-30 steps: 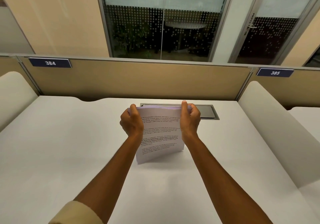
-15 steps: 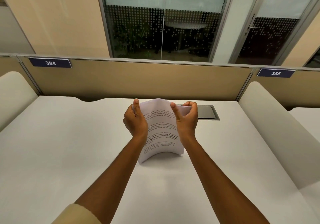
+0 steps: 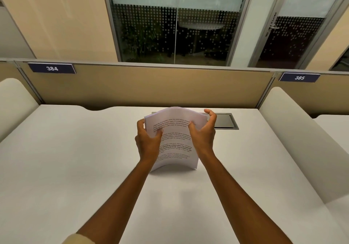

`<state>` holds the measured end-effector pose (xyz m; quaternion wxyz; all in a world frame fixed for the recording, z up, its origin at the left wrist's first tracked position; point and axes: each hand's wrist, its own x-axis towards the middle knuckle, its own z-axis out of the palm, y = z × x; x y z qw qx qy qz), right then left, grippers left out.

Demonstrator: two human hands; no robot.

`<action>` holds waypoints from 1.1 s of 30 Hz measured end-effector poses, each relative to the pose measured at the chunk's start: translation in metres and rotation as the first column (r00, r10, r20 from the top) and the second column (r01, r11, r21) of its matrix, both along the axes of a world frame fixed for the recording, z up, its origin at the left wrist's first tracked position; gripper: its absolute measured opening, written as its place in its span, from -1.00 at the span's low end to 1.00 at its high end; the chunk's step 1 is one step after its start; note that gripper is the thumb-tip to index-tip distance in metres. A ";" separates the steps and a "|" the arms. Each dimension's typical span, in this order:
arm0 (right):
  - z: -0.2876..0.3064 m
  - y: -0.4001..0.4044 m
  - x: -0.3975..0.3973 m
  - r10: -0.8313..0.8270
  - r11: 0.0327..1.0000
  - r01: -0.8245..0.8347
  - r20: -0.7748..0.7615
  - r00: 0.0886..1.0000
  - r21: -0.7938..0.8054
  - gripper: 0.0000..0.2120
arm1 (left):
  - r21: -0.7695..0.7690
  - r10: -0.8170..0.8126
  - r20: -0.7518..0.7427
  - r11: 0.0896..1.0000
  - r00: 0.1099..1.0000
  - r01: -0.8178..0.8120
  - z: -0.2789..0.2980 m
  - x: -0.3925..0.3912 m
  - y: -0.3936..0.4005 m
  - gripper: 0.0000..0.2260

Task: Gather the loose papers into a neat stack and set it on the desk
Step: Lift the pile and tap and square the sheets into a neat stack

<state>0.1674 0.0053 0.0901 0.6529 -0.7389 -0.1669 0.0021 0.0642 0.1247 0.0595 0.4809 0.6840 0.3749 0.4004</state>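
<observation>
1. A sheaf of printed papers (image 3: 174, 140) stands on its lower edge near the middle of the white bench (image 3: 75, 168), bowed so that its middle bulges toward the camera and its top curls away.
2. The left hand (image 3: 148, 143) holds the sheaf's left edge: the thumb lies on the printed front, the fingers wrap behind, and the grip is closed on the paper.
3. The right hand (image 3: 204, 132) sits at the right edge. Its thumb presses the front sheet, while the fingers curl loosely beyond the edge, spread and apart from the paper; this grip is wide.
4. Just behind the sheaf, a dark cable hatch (image 3: 224, 124) is set flush in the bench top.
5. A tan partition (image 3: 151, 87) backs the bench, carrying number plates 384 (image 3: 52, 68) and 385 (image 3: 299, 77).
6. A cream sleeve cuff (image 3: 79, 239) shows at the bottom.
</observation>
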 end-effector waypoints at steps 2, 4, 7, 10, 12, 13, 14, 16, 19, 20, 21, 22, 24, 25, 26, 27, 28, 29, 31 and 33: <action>-0.009 -0.003 0.003 0.045 0.998 -0.046 -0.036 0.998 -0.036 -0.41 | -0.063 -0.047 -0.006 0.997 0.999 0.046 -0.012 -0.004 0.004 -0.56; -0.020 -0.006 0.006 0.088 0.992 -0.095 -0.087 0.992 -0.083 -0.40 | -0.116 -0.105 -0.015 0.988 0.994 0.103 -0.024 -0.008 0.006 -0.62; -0.041 -0.008 0.007 0.122 0.981 -0.146 -0.173 0.977 -0.132 -0.44 | -0.203 -0.178 -0.003 0.964 0.984 0.173 -0.041 -0.014 0.006 -0.69; -0.056 -0.011 0.006 0.124 0.980 -0.149 -0.183 0.975 -0.135 -0.55 | -0.204 -0.178 0.012 0.963 0.984 0.177 -0.044 -0.016 0.003 -0.78; -0.059 -0.011 0.007 0.120 0.982 -0.141 -0.164 0.979 -0.123 -0.57 | -0.191 -0.168 0.024 0.967 0.985 0.170 -0.045 -0.016 0.003 -0.79; -0.059 -0.011 0.007 0.121 0.983 -0.140 -0.156 0.980 -0.118 -0.56 | -0.195 -0.162 0.029 0.967 0.986 0.164 -0.045 -0.016 0.003 -0.78; -0.059 -0.011 0.008 0.123 0.984 -0.140 -0.148 0.981 -0.112 -0.55 | -0.204 -0.155 0.039 0.966 0.987 0.160 -0.045 -0.017 0.003 -0.77; -0.059 -0.012 0.009 0.127 0.984 -0.142 -0.142 0.982 -0.105 -0.53 | -0.226 -0.153 0.071 0.960 0.986 0.165 -0.045 -0.018 0.003 -0.67; -0.061 -0.015 0.011 0.139 0.981 -0.157 -0.151 0.979 -0.117 -0.53 | -0.234 -0.170 0.097 0.954 0.981 0.188 -0.042 -0.020 0.002 -0.53; -0.061 -0.016 0.011 0.148 0.979 -0.166 -0.154 0.977 -0.116 -0.52 | -0.232 -0.177 0.101 0.953 0.979 0.197 -0.042 -0.020 0.002 -0.52; -0.061 -0.017 0.010 0.157 0.978 -0.176 -0.157 0.975 -0.112 -0.51 | -0.233 -0.187 0.110 0.950 0.976 0.208 -0.041 -0.019 0.002 -0.53; -0.061 -0.017 0.010 0.165 0.977 -0.183 -0.161 0.973 -0.109 -0.50 | -0.239 -0.197 0.125 0.945 0.972 0.222 -0.041 -0.018 0.001 -0.56; -0.061 -0.018 0.010 0.167 0.977 -0.187 -0.172 0.971 -0.105 -0.52 | -0.261 -0.204 0.153 0.936 0.967 0.238 -0.040 -0.016 0.000 -0.65; -0.061 -0.018 0.010 0.162 0.978 -0.182 -0.182 0.970 -0.098 -0.55 | -0.279 -0.195 0.164 0.931 0.967 0.235 -0.038 -0.015 0.000 -0.68; -0.061 -0.019 0.009 0.157 0.981 -0.175 -0.192 0.969 -0.084 -0.57 | -0.296 -0.181 0.176 0.928 0.968 0.227 -0.036 -0.015 0.000 -0.68; -0.060 -0.019 0.008 0.152 0.984 -0.168 -0.199 0.968 -0.065 -0.58 | -0.309 -0.162 0.187 0.927 0.969 0.215 -0.032 -0.014 0.000 -0.65; -0.059 -0.019 0.007 0.148 0.986 -0.160 -0.202 0.968 -0.045 -0.57 | -0.312 -0.139 0.193 0.930 0.971 0.195 -0.029 -0.013 0.000 -0.62; -0.057 -0.019 0.006 0.143 0.988 -0.151 -0.199 0.969 -0.025 -0.55 | -0.306 -0.114 0.195 0.937 0.974 0.171 -0.024 -0.011 0.002 -0.60; -0.052 -0.018 0.006 0.131 0.991 -0.130 -0.184 0.974 0.018 -0.51 | -0.279 -0.066 0.196 0.953 0.978 0.120 -0.013 -0.008 0.004 -0.53; -0.043 -0.016 0.007 0.117 0.992 -0.107 -0.161 0.980 0.066 -0.51 | -0.253 -0.013 0.188 0.966 0.982 0.061 0.002 -0.004 0.005 -0.45</action>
